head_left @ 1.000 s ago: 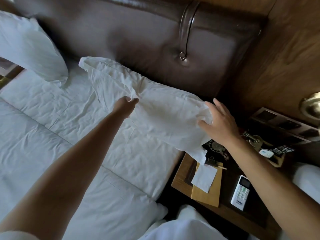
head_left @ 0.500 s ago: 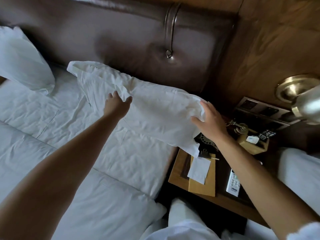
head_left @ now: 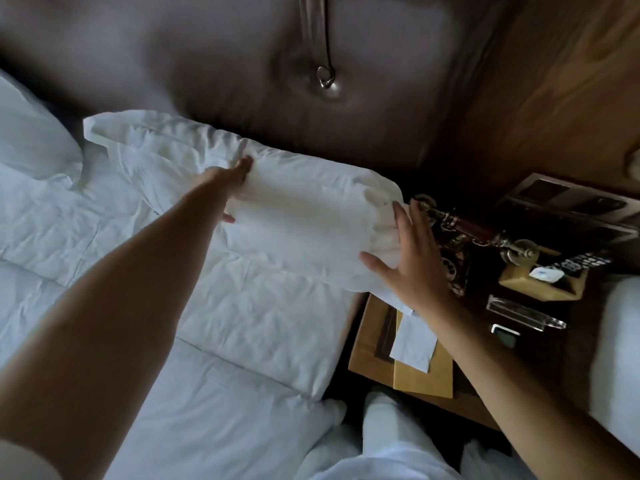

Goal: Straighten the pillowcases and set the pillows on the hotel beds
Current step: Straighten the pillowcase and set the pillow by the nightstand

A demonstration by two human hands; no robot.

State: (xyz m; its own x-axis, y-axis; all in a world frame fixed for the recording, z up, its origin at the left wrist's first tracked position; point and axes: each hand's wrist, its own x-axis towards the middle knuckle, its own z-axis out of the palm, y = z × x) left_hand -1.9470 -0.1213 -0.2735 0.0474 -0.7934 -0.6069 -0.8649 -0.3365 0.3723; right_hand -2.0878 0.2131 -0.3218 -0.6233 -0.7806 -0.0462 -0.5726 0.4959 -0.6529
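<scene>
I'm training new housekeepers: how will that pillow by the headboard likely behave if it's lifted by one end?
The pillow would probably sag, since it dents under the left hand. It likely feels light for its bulk. The loose, wrinkled pillowcase flap at its far end looks unfilled, so it would likely flop and trail.

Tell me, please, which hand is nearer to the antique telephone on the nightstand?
Right. The right hand presses the pillow's end beside the telephone; the left hand lies mid-pillow, farther away.

Nightstand (head_left: 367, 344) clutter (telephone (head_left: 450, 244)) crowds right.
</scene>
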